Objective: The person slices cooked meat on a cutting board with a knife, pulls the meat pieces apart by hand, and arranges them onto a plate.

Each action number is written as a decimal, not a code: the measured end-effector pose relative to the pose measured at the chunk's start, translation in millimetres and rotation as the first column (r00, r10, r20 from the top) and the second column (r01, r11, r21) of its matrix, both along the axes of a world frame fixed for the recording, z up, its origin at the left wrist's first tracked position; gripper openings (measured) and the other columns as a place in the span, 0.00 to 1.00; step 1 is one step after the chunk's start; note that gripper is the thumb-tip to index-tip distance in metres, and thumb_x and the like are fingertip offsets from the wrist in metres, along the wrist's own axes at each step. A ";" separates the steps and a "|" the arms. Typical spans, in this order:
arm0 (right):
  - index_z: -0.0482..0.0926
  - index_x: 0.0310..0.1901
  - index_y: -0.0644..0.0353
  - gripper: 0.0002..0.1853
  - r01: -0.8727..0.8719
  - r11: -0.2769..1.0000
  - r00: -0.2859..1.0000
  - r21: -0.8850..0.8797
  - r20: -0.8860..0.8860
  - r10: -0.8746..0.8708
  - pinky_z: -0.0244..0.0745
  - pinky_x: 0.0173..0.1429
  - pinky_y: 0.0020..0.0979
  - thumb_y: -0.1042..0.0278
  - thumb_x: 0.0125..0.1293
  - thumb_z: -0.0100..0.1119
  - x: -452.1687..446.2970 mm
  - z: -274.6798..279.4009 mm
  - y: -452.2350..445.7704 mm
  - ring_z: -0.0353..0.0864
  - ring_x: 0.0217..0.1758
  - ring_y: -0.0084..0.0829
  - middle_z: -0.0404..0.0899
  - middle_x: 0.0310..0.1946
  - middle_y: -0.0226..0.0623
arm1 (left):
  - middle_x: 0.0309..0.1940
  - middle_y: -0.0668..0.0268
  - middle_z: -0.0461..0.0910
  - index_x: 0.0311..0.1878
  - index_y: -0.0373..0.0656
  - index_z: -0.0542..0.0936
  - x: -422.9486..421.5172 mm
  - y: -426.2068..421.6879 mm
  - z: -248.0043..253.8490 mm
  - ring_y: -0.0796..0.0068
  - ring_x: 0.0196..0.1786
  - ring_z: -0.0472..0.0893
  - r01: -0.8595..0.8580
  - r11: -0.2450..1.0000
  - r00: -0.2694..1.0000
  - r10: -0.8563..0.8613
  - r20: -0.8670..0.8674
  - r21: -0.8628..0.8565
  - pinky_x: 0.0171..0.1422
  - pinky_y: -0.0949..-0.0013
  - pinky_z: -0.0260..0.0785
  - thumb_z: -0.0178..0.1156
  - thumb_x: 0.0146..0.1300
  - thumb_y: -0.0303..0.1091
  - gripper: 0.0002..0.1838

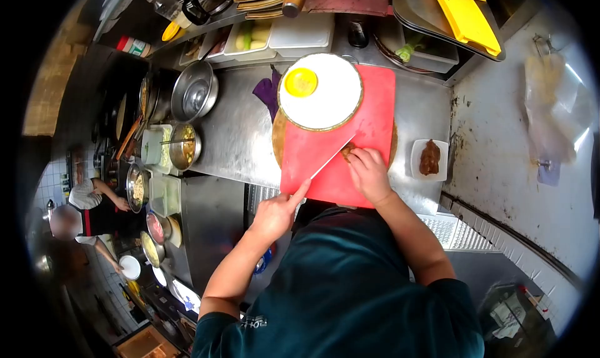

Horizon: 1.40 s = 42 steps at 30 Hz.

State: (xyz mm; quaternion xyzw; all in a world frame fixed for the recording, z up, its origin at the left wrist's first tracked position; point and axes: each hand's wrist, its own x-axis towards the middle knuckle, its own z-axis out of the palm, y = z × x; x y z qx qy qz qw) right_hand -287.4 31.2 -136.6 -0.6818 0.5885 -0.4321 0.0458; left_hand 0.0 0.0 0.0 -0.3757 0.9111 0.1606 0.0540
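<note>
My left hand (275, 214) is closed around the handle of a knife (329, 160), its index finger stretched along toward the blade. The blade lies slanted over a red cutting board (312, 151), its tip pointing away to the right. My right hand (369, 173) presses its fingertips on a small brown piece of meat (347, 150), right beside the blade. Much of that piece is hidden by the fingers. On the far part of the board stands a large round white plate (331, 101), with a small yellow dish (301, 82) on it.
A white dish with brown meat (429, 157) stands at the right by the wall. A purple cloth (269, 92) and metal bowls (195, 90) are on the left. Food containers (250, 39) line the back under a shelf. Another person (100, 208) stands far left, holding a white container.
</note>
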 end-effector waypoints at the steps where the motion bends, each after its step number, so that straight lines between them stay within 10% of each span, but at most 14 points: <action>1: 0.88 0.55 0.62 0.19 -0.017 1.000 1.000 -0.008 -0.019 0.017 0.81 0.64 0.47 0.75 0.61 0.75 2.3 3.2 -2.1 0.81 0.60 0.47 0.85 0.57 0.41 | 0.32 0.52 0.82 0.88 0.57 0.66 -0.6 -0.6 1.5 0.48 0.30 0.85 -0.008 1.000 1.000 0.008 0.013 0.001 0.38 0.48 0.82 0.63 0.59 0.18 0.51; 42: 0.85 0.57 0.64 0.26 0.018 0.998 0.992 0.059 -0.128 -0.010 0.79 0.64 0.43 0.74 0.54 0.72 5.3 13.4 -9.8 0.83 0.59 0.47 0.85 0.57 0.43 | 0.29 0.53 0.77 0.90 0.59 0.61 -15.7 -40.8 70.0 0.56 0.24 0.84 0.260 0.959 0.960 -0.269 0.078 0.111 0.28 0.56 0.81 0.60 0.59 0.21 0.52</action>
